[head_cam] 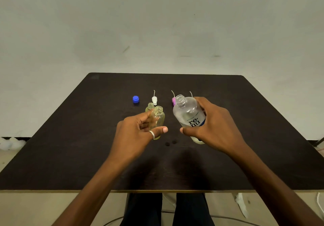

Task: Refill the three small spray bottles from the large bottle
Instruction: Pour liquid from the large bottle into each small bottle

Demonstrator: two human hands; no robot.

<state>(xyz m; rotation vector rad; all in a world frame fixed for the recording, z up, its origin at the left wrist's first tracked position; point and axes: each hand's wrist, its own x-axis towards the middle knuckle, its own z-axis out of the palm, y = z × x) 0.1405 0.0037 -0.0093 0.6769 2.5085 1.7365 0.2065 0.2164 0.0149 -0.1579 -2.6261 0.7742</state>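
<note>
- While only the head view is given, it shows both hands over the dark table (254,147), apart from each other, each wrapped round a bottle
- left hand (138,133): fingers and thumb curled round a small spray bottle (158,118), neck open, no spray head on it, roughly upright; can't tell if its base rests on the table
- right hand (215,124): clamped on the large bottle (188,115), cap off, mouth leaning slightly toward the small one; the two mouths near, not touching
- second small bottle (150,106) stands open just behind the held one; pale yellowish base (199,140) under the right hand is likely the third, mostly hidden
- blue cap (135,99), white spray head (154,100), pink spray head (174,101) lie further back; a third dip tube (191,94) pokes up behind the large bottle
- step, my read: lining up for a pour into the held bottle; fill level unclear
- next move calls for bringing the large mouth over the narrow neck, tilting slowly and holding the small bottle steady, since the neck is narrow and a spill is likely
</note>
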